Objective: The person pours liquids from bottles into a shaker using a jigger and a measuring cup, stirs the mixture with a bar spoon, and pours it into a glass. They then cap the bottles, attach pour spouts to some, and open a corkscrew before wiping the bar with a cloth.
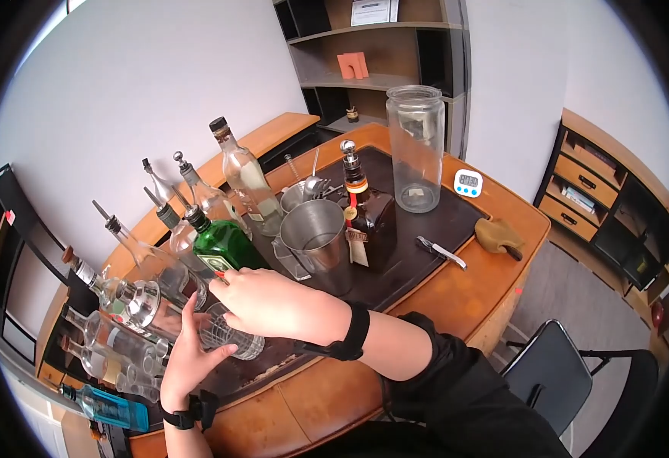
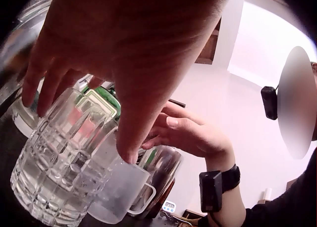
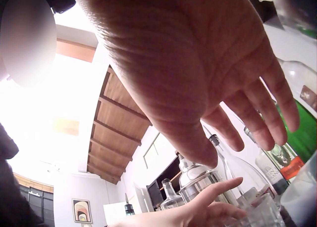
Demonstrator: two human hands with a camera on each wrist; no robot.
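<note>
A clear cut-patterned glass (image 1: 231, 332) stands on the dark mat between the two hands. My left hand (image 1: 188, 359) is at its near left side, thumb and fingers spread; in the left wrist view the glass (image 2: 62, 162) lies below that hand (image 2: 119, 54), and contact is unclear. My right hand (image 1: 281, 305) is above the glass, beside the green bottle (image 1: 227, 244). In the right wrist view, the right hand's (image 3: 198, 73) fingers extend apart with nothing held, and the left hand (image 3: 193, 212) shows below it.
A metal shaker (image 1: 140, 304) and several spouted bottles stand left. Beyond the right hand are a metal cup (image 1: 315, 237), a dark bottle (image 1: 371, 217) and a tall glass jar (image 1: 415, 153). A timer (image 1: 468, 183), a tool (image 1: 441, 253) and a tan pouch (image 1: 496, 237) lie right.
</note>
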